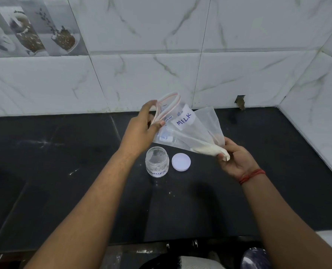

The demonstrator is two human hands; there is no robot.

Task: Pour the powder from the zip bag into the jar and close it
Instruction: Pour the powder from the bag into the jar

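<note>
Powder [206, 149] is being gathered in the lower corner of the zip bag [192, 129], pinched shut by the right hand [234, 158], while the open mouth is being gripped by the left hand [140, 131]. Limp, light, slippery film is being judged best held at the stiffer zip. Below, at seven o'clock, the jar [157, 162] is standing open, its lid [181, 161] just beside at three o'clock.
</note>
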